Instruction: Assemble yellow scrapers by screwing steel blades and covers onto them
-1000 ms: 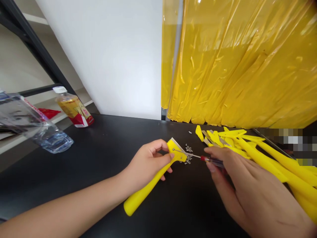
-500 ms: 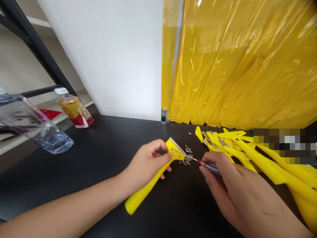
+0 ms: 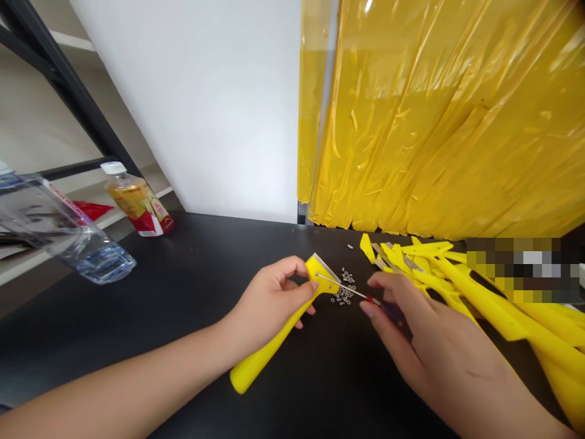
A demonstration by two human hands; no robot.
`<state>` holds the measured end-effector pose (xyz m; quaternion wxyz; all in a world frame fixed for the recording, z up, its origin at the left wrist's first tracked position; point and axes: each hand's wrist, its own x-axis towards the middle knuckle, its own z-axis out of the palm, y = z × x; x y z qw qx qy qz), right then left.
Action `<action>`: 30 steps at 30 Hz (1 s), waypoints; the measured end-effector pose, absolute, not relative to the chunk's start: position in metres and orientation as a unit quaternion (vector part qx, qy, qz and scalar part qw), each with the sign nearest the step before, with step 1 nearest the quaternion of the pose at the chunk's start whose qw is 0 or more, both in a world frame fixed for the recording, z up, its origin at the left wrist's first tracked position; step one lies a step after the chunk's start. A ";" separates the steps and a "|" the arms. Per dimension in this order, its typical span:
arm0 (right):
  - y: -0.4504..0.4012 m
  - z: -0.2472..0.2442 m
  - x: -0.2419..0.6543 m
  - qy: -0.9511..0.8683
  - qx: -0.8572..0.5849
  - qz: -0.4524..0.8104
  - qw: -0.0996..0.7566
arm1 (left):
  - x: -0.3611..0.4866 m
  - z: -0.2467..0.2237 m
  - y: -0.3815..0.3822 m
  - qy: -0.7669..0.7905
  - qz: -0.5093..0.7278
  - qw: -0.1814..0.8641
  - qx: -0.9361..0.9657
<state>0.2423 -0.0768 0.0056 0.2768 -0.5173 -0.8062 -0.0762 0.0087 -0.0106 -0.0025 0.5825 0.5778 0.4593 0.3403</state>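
Note:
My left hand (image 3: pixel 278 292) is closed around the neck of a yellow scraper (image 3: pixel 265 360), just below its wide head. A metal blade (image 3: pixel 325 266) shows along the head's far edge, and two screws sit in the head's face. My right hand (image 3: pixel 420 329) grips a screwdriver (image 3: pixel 350 289) with a red and dark handle, partly hidden by the fingers. The screwdriver's tip meets the upper-left screw in the scraper's head. Small screws and nuts (image 3: pixel 345 296) lie in a loose heap on the black table (image 3: pixel 183 317), right beside the scraper's head.
Several yellow scraper parts (image 3: pixel 484 292) are piled at the right, some with metal blades. A juice bottle (image 3: pixel 139 204) and a large clear plastic bottle (image 3: pixel 100 262) stand at the left. Behind the table are a white panel (image 3: pixel 205 110) and yellow plastic sheeting (image 3: pixel 434 122).
My right thumb and index finger have shifted and spread slightly on the screwdriver handle. The scraper and my left hand have hardly moved, and the tip stays at the same screw.

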 end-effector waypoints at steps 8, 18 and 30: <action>-0.078 0.006 0.244 -0.818 -0.508 -0.084 0.256 | 0.007 0.002 -0.011 0.467 0.342 0.557 0.596; -0.082 0.011 0.237 -0.799 -0.523 -0.113 0.274 | 0.009 0.003 -0.015 0.475 0.339 0.552 0.596; -0.084 0.012 0.236 -0.809 -0.513 -0.066 0.279 | 0.007 0.004 -0.014 0.479 0.339 0.538 0.605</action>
